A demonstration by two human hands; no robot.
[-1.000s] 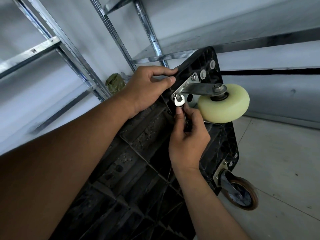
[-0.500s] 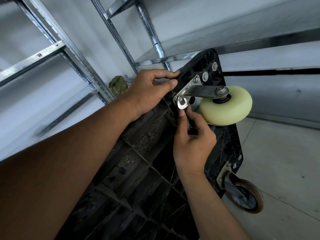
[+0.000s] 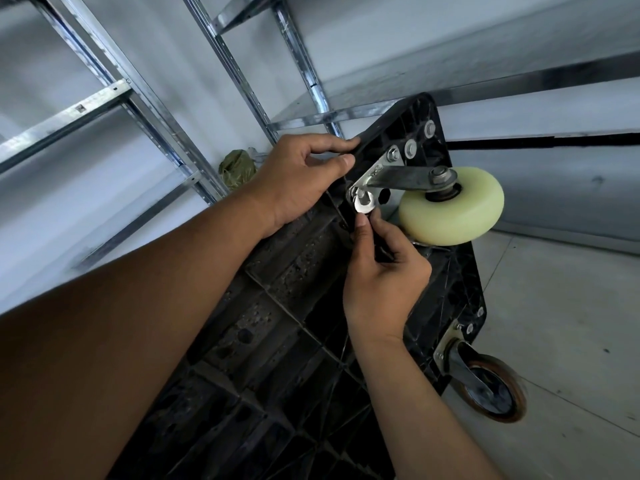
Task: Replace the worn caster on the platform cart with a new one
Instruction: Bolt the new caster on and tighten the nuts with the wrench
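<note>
Hardly anything has moved: the right hand [image 3: 384, 282] keeps its grip pinched on the wrench [image 3: 364, 206], whose head sits on a bolt of the cream caster [image 3: 450, 206] at the top corner of the upturned platform cart [image 3: 277, 341]. The left hand [image 3: 301, 178] has its grip closed over the cart's edge beside it.
</note>
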